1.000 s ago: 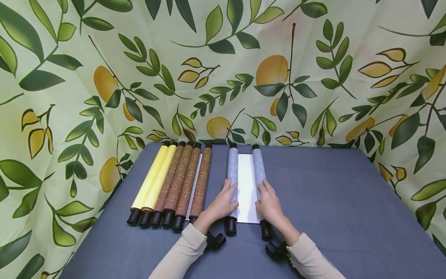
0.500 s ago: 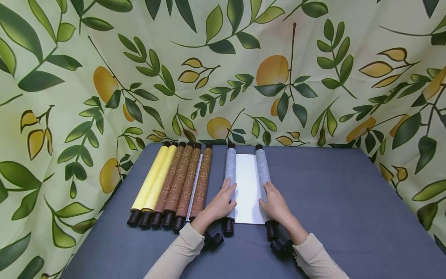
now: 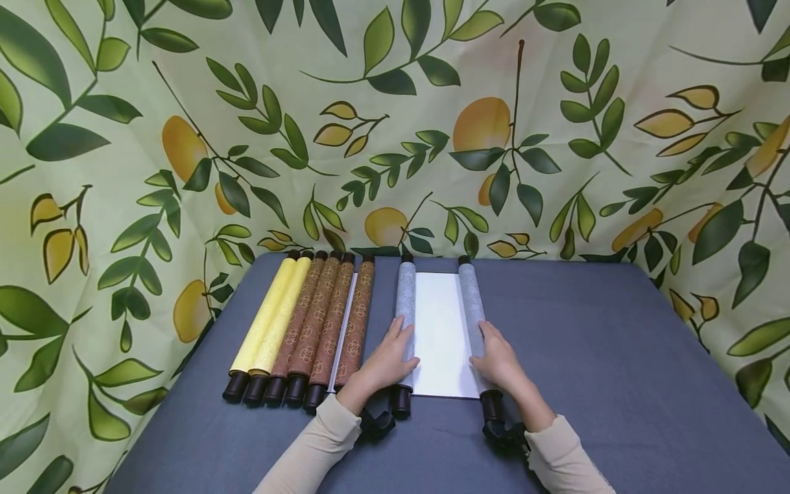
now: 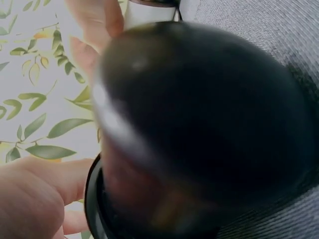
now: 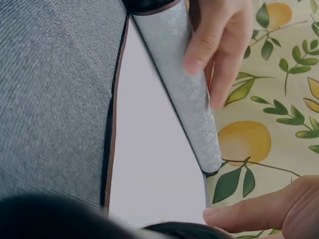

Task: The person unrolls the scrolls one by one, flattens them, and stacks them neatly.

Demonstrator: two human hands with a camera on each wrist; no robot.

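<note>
A hanging scroll with light blue patterned backing lies partly unrolled, its white paper [image 3: 437,329] showing between two rolls. Across the lower half of the left roll [image 3: 405,288] my left hand [image 3: 385,358] holds on, thumb on the paper side. The right roll [image 3: 470,295] is held likewise by my right hand [image 3: 498,358], near its lower end. A black end knob [image 4: 209,114] fills the left wrist view and hides most of the left hand. In the right wrist view, the paper [image 5: 144,149] widens toward my right thumb [image 5: 249,211].
Left of the blue scroll lie two yellow scrolls [image 3: 271,315] and several brown flower-patterned rolls [image 3: 317,315], side by side with black knobs. A pale strip shows between the two rightmost brown rolls. Grey-blue cloth [image 3: 605,357] covers the table; a leaf-print curtain [image 3: 395,137] hangs behind.
The right hand has moved right with its roll, and the left hand and roll have shifted slightly left. The strip of white paper between them has grown wider.
</note>
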